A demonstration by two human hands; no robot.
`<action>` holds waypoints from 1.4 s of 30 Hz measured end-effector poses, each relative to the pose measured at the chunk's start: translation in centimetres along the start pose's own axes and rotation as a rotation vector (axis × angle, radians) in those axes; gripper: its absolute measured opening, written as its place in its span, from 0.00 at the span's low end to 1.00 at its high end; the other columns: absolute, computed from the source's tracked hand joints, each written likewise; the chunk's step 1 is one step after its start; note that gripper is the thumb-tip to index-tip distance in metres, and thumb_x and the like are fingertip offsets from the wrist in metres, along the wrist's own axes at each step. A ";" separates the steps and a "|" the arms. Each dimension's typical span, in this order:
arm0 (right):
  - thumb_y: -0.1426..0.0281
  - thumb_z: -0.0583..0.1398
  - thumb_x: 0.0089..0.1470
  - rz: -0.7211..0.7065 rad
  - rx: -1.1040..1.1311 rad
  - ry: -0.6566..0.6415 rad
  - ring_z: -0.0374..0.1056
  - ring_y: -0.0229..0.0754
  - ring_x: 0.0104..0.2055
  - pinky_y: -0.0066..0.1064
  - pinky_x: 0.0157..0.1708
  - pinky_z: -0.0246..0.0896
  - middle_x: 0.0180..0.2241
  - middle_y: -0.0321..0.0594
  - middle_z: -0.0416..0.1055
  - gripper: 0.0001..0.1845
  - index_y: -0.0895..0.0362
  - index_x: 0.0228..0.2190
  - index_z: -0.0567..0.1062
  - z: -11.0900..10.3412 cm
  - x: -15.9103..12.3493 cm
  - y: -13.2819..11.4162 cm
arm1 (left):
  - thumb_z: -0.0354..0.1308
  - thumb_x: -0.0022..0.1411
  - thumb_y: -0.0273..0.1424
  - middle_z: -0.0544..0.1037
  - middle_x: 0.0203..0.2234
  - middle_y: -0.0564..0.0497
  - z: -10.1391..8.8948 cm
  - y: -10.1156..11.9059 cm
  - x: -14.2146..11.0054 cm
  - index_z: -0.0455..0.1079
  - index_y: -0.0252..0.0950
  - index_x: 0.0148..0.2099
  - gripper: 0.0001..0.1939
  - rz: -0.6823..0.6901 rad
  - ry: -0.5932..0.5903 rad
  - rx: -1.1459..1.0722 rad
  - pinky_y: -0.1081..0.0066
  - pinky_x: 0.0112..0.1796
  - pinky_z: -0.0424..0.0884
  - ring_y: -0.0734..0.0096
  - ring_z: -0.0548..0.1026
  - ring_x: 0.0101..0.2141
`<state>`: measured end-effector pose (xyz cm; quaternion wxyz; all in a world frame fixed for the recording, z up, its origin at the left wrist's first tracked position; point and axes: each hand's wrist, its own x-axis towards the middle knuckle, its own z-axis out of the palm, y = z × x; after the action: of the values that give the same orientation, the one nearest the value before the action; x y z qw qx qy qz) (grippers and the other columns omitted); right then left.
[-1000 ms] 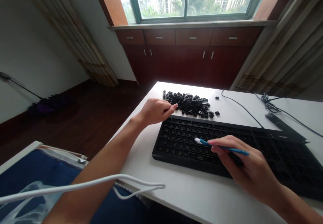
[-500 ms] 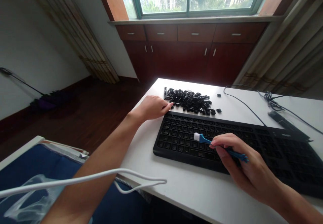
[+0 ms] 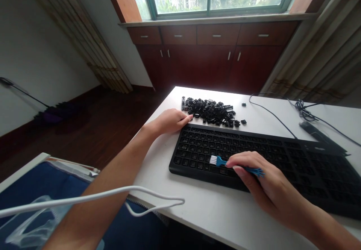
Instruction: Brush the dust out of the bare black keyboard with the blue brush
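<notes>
A black keyboard (image 3: 270, 156) with its keycaps removed lies across the white table (image 3: 214, 212). My right hand (image 3: 262, 184) is closed on a small blue brush (image 3: 225, 162); its white bristles touch the keyboard's lower left rows. My left hand (image 3: 169, 121) rests on the table at the keyboard's far left corner, fingers curled together, fingertips at the frame edge; nothing visible in it. Just beyond it lies a pile of black keycaps (image 3: 211, 111).
A dark cable (image 3: 270, 116) runs from the keyboard to a tangle at the far right. A stray keycap (image 3: 243, 104) lies apart from the pile. A white cord (image 3: 113, 197) crosses my left forearm above blue fabric (image 3: 42, 190). Wooden cabinets stand under the window.
My right hand has drawn the brush down and left, from the middle rows to the lower left rows. My left hand stays at the keyboard's corner.
</notes>
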<state>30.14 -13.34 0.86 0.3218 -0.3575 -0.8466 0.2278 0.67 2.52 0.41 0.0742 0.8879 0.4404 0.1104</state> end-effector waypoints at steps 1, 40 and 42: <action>0.78 0.55 0.60 -0.007 -0.020 -0.003 0.67 0.40 0.44 0.34 0.44 0.62 0.42 0.40 0.71 0.15 0.53 0.47 0.67 0.0 0.1 -0.1 | 0.41 0.69 0.45 0.65 0.14 0.53 0.0 0.0 0.0 0.64 0.35 0.19 0.30 0.008 0.007 -0.001 0.71 0.25 0.52 0.77 0.58 0.17; 0.76 0.53 0.60 0.029 -0.056 -0.008 0.67 0.42 0.41 0.38 0.43 0.60 0.39 0.41 0.72 0.08 0.55 0.41 0.67 -1.2 0.3 -0.3 | 0.43 0.68 0.44 0.65 0.13 0.53 0.3 0.2 0.3 0.66 0.35 0.19 0.29 0.011 0.020 -0.011 0.72 0.23 0.52 0.78 0.55 0.17; 0.76 0.53 0.60 0.031 -0.064 -0.004 0.67 0.42 0.40 0.38 0.43 0.60 0.39 0.41 0.72 0.08 0.54 0.41 0.67 -1.3 0.3 -0.3 | 0.43 0.68 0.44 0.65 0.14 0.53 0.3 0.2 0.3 0.65 0.35 0.19 0.29 0.017 0.019 -0.011 0.72 0.23 0.52 0.78 0.56 0.17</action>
<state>30.80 -13.13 2.07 0.3051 -0.3804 -0.8483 0.2062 1.07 2.65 0.24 0.0738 0.8902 0.4328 0.1216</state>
